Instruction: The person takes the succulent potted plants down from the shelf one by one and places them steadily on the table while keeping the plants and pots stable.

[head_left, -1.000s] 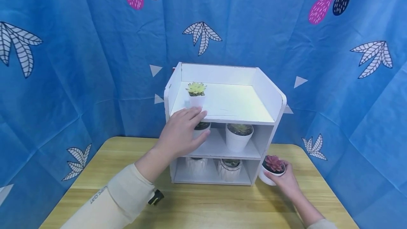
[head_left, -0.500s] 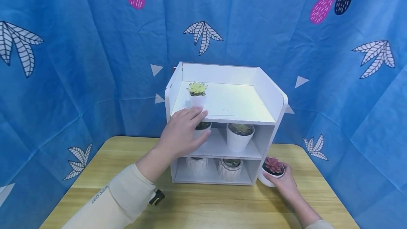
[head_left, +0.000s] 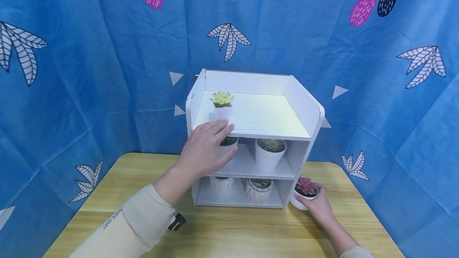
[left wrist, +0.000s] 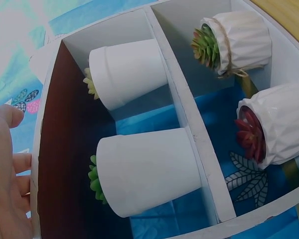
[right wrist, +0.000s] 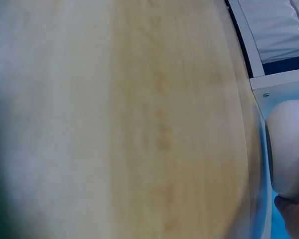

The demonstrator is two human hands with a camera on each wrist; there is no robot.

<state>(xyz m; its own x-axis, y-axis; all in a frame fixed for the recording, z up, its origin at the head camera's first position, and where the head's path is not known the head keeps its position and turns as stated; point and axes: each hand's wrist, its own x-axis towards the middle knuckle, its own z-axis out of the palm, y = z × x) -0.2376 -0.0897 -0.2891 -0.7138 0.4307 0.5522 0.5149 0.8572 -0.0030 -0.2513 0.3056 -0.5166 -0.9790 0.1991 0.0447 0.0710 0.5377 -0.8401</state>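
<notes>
My left hand (head_left: 203,148) is at the front edge of the white shelf unit's top board, fingers relaxed. Its fingertips overlap the base of a small square white pot with a yellow-green succulent (head_left: 222,106). In the left wrist view the fingers (left wrist: 21,172) lie along the board's edge. On the table beside the unit's right side, my right hand (head_left: 320,207) grips a round white pot with a pink succulent (head_left: 306,185), thumb over the near rim. The right wrist view shows only part of that white pot (right wrist: 291,149) and a fingertip under it.
White pots (left wrist: 149,172) with green succulents stand on the middle level of the shelf unit (head_left: 242,209). Ribbed white pots (left wrist: 284,124) fill the bottom level, one tied with twine. A wooden table (head_left: 233,234) carries the unit, before a blue patterned curtain (head_left: 107,71).
My right hand and the pink succulent's pot have shifted slightly left and toward me, close along the unit's side. The left hand has stayed in place.
</notes>
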